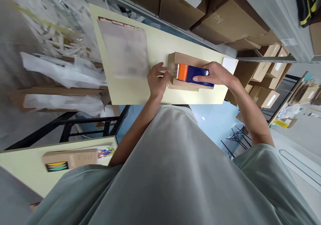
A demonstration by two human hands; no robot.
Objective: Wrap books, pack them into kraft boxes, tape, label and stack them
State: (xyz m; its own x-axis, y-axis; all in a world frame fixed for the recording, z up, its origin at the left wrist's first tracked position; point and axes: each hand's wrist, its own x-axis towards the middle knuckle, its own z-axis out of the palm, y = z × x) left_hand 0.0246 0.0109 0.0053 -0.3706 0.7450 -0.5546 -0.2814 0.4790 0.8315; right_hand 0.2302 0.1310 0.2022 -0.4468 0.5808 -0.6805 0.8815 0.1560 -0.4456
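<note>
A long brown cardboard box (185, 58) lies on the cream tabletop in front of me. My right hand (213, 74) grips a tape dispenser (194, 74) with a dark blue body and an orange, toothed front, held over the top of the box. The teeth point left, toward the box's end. Shiny clear tape (171, 72) shows on that left end. My left hand (157, 79) is beside it, fingers loosely bent and apart, the fingertips close to the tape. Whether they touch it I cannot tell.
A clear plastic sleeve (125, 49) lies on the cream table (156, 47) to the left. Large cartons (233, 21) fill the shelf behind. White packing scraps (60, 24) are heaped at the left. Another table (17, 159) at lower left bears a brown box (82, 158).
</note>
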